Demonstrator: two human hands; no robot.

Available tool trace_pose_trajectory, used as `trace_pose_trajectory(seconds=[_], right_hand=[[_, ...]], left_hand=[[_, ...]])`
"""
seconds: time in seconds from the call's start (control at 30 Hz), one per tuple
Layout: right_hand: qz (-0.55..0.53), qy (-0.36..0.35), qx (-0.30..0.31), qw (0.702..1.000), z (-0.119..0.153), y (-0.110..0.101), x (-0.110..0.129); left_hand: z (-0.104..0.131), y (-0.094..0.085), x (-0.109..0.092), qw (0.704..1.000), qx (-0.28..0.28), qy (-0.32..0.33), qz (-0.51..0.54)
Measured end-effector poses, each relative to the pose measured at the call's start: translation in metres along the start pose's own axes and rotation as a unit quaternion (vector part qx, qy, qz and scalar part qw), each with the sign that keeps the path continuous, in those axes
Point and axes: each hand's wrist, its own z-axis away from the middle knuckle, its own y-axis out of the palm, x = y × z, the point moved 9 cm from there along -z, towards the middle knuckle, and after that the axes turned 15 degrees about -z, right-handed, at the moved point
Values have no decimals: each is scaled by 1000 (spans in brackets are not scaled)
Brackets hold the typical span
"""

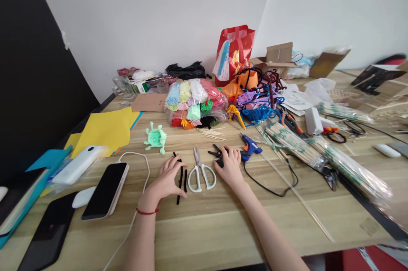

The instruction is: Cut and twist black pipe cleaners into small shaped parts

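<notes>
My left hand (167, 175) lies on the table with its thumb and fingers spread, beside and partly over thin black strips (181, 179) that look like pipe cleaners. My right hand (230, 165) rests with fingers apart on several shorter black pieces (217, 152), partly covering them. Between the hands are white-handled scissors (198, 173), blades pointing away from me and slightly parted. A mint-green fuzzy figure (156, 138) with stubby limbs sits beyond my left hand. Just right of my right hand is a blue glue gun (251, 147).
Bagged bundles of coloured pipe cleaners (194, 103) stand behind. Tangled coloured stems (255, 97) lie near a red bag (236, 52). Bagged wooden sticks (350, 169) and pliers (291, 122) are right. Yellow sheets (105, 128), a phone (106, 190) and a white cable (148, 165) are left.
</notes>
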Motion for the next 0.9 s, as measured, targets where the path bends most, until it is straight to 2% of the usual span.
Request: trace_pose_trajectory(seconds=[0.33, 0.67, 0.9], right_hand=[[9, -2, 2, 1000, 0, 1, -1], [18, -5, 0, 1000, 0, 2, -2], [19, -6, -1, 1000, 1, 2, -2]], left_hand=[[0, 0, -7, 1000, -6, 14, 22], [1, 3, -6, 1000, -12, -5, 8], [3, -2, -13, 1000, -10, 0, -8]])
